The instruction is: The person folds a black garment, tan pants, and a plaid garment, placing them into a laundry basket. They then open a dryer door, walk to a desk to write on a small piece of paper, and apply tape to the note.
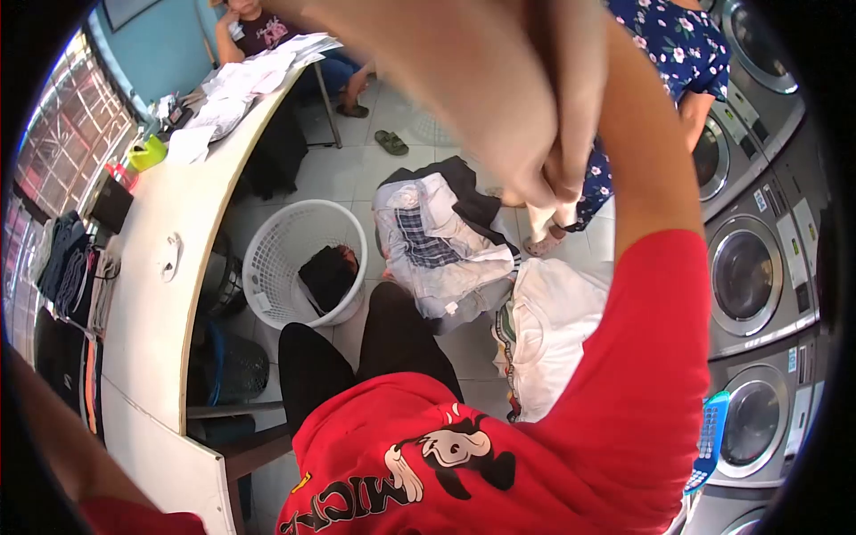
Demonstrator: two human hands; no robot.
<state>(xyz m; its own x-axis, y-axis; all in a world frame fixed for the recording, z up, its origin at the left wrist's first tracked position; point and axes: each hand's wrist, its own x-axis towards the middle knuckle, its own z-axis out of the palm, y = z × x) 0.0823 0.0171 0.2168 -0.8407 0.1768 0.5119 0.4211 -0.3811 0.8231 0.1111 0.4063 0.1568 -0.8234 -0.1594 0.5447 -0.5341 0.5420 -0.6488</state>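
My right hand [535,116] is raised very close to the camera at the top centre, large and smeared. Its fingers point down and seem near each other, but whether they grip anything is hidden by the blur. My left forearm [62,428] shows at the lower left edge, its hand outside the frame. Beyond my right hand, on the floor, lies a pile of clothes [428,223] in clear plastic with dark cloth on top. White garments [553,321] are heaped beside it. A white laundry basket [267,267] holds black clothing [328,276].
A long pale table [178,294] curves along the left, bearing papers [241,85] and folded clothes [71,276]. One person [259,31] sits behind it; another, in a blue floral dress [669,40], stands near the washing machines [749,267]. A blue basket [709,446] is low right.
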